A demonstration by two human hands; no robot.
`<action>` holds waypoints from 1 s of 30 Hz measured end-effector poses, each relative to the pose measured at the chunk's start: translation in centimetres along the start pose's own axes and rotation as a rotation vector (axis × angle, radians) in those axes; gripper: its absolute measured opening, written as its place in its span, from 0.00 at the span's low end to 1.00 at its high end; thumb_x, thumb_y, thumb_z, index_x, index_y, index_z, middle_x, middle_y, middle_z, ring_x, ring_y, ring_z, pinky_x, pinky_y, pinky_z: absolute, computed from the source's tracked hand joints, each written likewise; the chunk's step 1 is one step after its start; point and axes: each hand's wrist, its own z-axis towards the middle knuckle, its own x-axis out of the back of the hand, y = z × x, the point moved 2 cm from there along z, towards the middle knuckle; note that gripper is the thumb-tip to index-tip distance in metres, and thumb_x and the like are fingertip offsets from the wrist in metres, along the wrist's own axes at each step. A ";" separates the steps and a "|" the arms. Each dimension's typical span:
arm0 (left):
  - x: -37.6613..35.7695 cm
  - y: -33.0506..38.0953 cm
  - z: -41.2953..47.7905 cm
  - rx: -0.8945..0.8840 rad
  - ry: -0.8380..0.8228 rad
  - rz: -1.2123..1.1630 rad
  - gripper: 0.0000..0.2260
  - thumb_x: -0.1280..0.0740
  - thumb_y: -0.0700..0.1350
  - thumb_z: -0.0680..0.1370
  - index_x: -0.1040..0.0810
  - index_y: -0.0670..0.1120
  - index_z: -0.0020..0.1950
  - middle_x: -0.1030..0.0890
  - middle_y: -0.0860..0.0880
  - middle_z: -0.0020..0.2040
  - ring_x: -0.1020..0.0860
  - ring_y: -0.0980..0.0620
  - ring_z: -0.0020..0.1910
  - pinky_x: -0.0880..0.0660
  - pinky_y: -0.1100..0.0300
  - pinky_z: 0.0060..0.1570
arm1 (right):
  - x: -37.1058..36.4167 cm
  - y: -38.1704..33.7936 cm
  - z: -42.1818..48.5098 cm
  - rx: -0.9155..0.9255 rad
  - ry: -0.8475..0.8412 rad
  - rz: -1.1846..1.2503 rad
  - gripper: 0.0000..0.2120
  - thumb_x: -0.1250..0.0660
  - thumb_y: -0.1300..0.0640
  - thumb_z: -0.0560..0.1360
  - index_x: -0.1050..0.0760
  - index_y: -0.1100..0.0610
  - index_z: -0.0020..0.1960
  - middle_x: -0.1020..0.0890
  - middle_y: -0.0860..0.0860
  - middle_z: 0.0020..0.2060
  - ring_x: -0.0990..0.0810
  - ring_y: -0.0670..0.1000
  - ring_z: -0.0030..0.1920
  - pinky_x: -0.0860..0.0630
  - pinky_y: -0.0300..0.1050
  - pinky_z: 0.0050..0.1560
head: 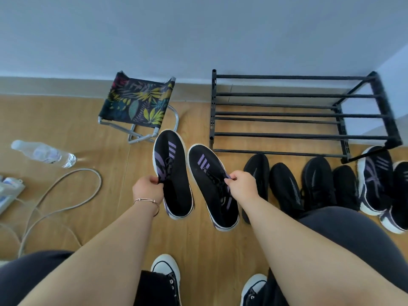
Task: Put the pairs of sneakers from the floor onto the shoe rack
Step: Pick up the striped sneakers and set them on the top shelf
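Sneakers (172,171) in hands, rack (298,115) beside.

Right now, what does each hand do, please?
Left hand: closed, holding the left purple-striped sneaker by its laces.
Right hand: closed, holding the right purple-striped sneaker likewise.

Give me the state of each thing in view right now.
Left hand: fingers shut on left sneaker, lifted.
Right hand: fingers shut on right sneaker, lifted.
Rack: no shoes on it.
Black sneakers: on floor, before rack.
Striped pair: on floor, right.
Bottle: lying down.
Stool: unfolded.
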 end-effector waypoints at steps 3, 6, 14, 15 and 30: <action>2.3 2.6 -1.3 -0.029 -0.003 -0.001 0.06 0.31 0.40 0.73 0.18 0.45 0.49 0.17 0.44 0.43 0.19 0.42 0.43 0.25 0.57 0.43 | 3.5 -2.5 -0.8 0.029 -0.040 -0.003 0.17 0.32 0.56 0.78 0.30 0.52 0.31 0.26 0.49 0.31 0.25 0.53 0.39 0.30 0.43 0.41; 3.9 4.4 -2.0 -0.057 -0.006 0.033 0.04 0.32 0.38 0.72 0.19 0.45 0.42 0.16 0.41 0.43 0.19 0.39 0.43 0.22 0.53 0.43 | 6.8 -4.1 -1.4 0.057 -0.098 0.002 0.17 0.32 0.56 0.77 0.28 0.54 0.31 0.26 0.50 0.30 0.26 0.53 0.37 0.30 0.45 0.42; 4.7 7.1 -4.3 -0.159 -0.075 0.130 0.03 0.30 0.38 0.72 0.18 0.46 0.42 0.16 0.45 0.40 0.19 0.43 0.44 0.24 0.57 0.42 | 11.4 -5.6 -1.5 0.104 -0.118 0.051 0.13 0.32 0.56 0.78 0.24 0.58 0.36 0.24 0.54 0.33 0.26 0.52 0.36 0.29 0.44 0.38; 4.6 7.4 -4.5 -0.159 -0.072 0.114 0.03 0.29 0.39 0.72 0.17 0.46 0.43 0.16 0.46 0.40 0.18 0.44 0.44 0.22 0.56 0.44 | 11.7 -5.6 -1.5 0.109 -0.108 0.056 0.13 0.32 0.56 0.77 0.23 0.60 0.36 0.24 0.55 0.34 0.25 0.53 0.37 0.27 0.47 0.40; -1.4 23.5 1.1 -0.310 -0.085 -0.177 0.03 0.28 0.40 0.69 0.15 0.47 0.40 0.15 0.46 0.42 0.17 0.43 0.45 0.18 0.50 0.51 | 21.9 -6.4 10.0 0.007 0.278 0.329 0.13 0.30 0.55 0.77 0.18 0.63 0.54 0.16 0.60 0.50 0.17 0.61 0.53 0.20 0.57 0.57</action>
